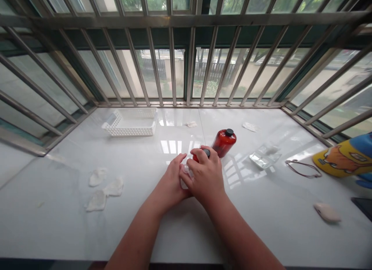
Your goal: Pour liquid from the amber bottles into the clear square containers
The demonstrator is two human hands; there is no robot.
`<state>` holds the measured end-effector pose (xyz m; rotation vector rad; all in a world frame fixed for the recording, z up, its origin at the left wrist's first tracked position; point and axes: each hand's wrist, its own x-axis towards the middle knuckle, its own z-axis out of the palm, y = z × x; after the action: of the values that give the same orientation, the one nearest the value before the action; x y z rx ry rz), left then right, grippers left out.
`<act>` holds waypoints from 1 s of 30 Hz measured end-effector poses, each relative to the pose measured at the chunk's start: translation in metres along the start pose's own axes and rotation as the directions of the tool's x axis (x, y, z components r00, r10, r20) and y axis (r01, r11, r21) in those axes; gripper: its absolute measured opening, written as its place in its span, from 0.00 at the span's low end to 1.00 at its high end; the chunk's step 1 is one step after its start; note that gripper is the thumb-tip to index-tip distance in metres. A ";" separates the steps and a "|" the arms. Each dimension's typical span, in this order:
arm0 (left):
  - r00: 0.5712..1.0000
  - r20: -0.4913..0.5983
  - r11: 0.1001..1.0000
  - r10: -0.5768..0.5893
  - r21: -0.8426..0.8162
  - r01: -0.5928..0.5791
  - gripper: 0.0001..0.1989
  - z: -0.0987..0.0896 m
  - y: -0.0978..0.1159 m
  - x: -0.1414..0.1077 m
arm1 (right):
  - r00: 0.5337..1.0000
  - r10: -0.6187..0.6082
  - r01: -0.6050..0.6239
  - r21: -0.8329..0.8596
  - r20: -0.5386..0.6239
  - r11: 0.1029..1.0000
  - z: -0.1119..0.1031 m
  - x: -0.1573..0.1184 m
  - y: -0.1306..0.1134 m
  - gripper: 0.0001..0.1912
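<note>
My two hands meet over the middle of the counter. My left hand (169, 188) is wrapped round a small clear container (185, 183), mostly hidden by fingers. From above, my right hand (208, 176) closes on the same container, its fingers bent over the top. Just behind the right fingers shows part of a red bottle with a black cap (206, 152); whether the fingers touch it I cannot tell. A larger reddish-brown bottle (223, 143) with a black cap stands right behind that hand.
White crumpled wipes (105, 189) lie at left. A white perforated basket (130, 129) sits at the back left. To the right are a clear plastic packet (265, 157), a cord loop (303, 170), a yellow patterned cylinder (343, 157) and a beige object (327, 213). Metal bars (192, 68) enclose the counter.
</note>
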<state>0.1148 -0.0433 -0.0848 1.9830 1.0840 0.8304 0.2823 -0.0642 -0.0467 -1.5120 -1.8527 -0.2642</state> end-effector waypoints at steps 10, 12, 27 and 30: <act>0.965 -0.158 0.951 0.210 0.263 -0.164 0.57 0.007 -0.009 -0.014 | 1.000 0.022 -0.021 -0.041 0.020 0.999 0.007 -0.001 0.001 0.10; 0.939 -0.214 0.912 0.270 0.368 -0.179 0.50 0.001 0.000 -0.040 | 0.999 0.025 -0.023 -0.056 0.030 0.998 0.007 0.000 0.001 0.11; 0.871 -0.339 0.728 0.357 0.685 -0.032 0.13 -0.036 -0.015 -0.155 | 0.979 0.137 -0.111 -0.169 0.151 0.979 -0.013 -0.003 -0.004 0.12; 0.879 -0.323 0.705 0.350 0.709 -0.020 0.14 -0.032 -0.016 -0.155 | 0.976 0.168 -0.136 -0.209 0.141 0.968 -0.022 -0.013 0.003 0.13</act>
<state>0.0150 -0.1639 -0.1109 2.6447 1.6553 1.1387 0.2940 -0.0856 -0.0399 -1.8502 -1.8631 -0.2701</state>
